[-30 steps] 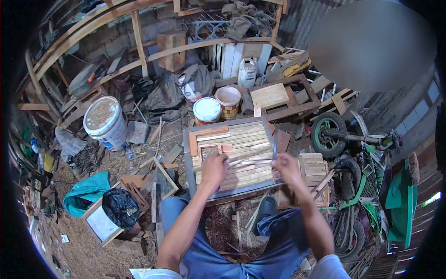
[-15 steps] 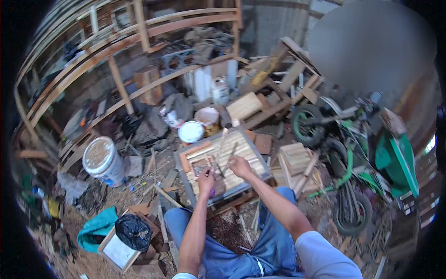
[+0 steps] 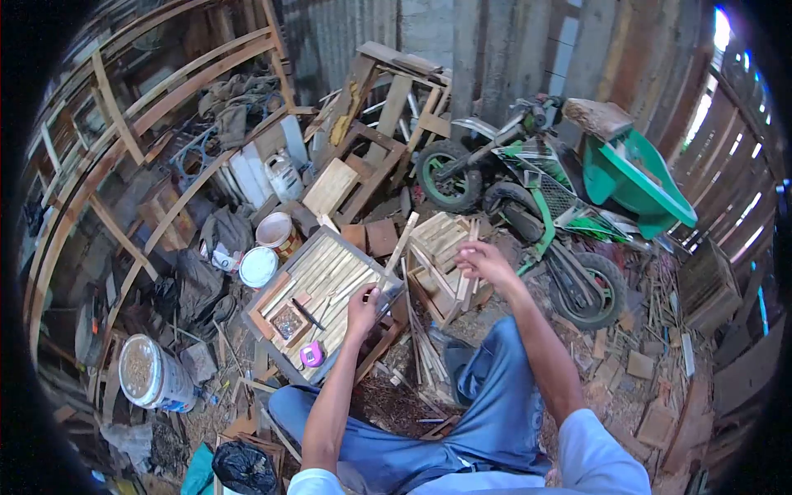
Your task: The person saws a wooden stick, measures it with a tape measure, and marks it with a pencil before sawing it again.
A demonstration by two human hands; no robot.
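My left hand [image 3: 363,307] is closed on the lower end of a narrow wooden strip [image 3: 401,239], at the right edge of a slatted wooden panel [image 3: 326,268]. The strip points up and away. My right hand [image 3: 485,264] is over the pile of wood pieces [image 3: 441,235] to the right, fingers curled round a thin wooden stick [image 3: 464,290]; the grip is partly hidden. On the panel lie a dark pen-like tool [image 3: 308,313], a purple tape measure [image 3: 311,354] and a small wooden frame of tiny metal-looking pieces [image 3: 287,322].
Beyond the panel stand a white-lidded bucket [image 3: 258,266] and an open bucket [image 3: 278,231]. A larger bucket [image 3: 142,371] is at left. A green motorcycle [image 3: 536,194] and a green wheelbarrow tray [image 3: 639,181] are at right. Wood scraps litter the floor.
The view has turned right. My right hand has moved from above the panel to the wood pile. My left hand has left the tape measure's side and now grips a strip at the panel's edge.
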